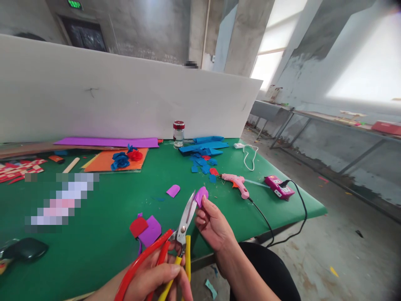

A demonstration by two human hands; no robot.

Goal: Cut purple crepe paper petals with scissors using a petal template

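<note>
My left hand (158, 274) is wrapped around the red and yellow handles of a pair of scissors (184, 225), whose blades point up and away from me. Pinched between the thumb and fingers of my right hand (216, 225) is a small purple paper piece (201, 196) with a rounded edge. The blades meet the left side of this piece; whether they are cutting into it I cannot tell. Another purple piece (173, 191) with a rounded end lies flat just beyond the scissors. To the left are a red piece (138, 227) and purple squares (152, 232).
A pink glue gun (236, 183) lies right of my hands, its cord running to a magenta power strip (280, 187). Blue scraps (200, 161), a lidded jar (178, 134) and paper flowers (120, 160) sit farther back. A white board (125, 96) stands behind the green table (112, 217).
</note>
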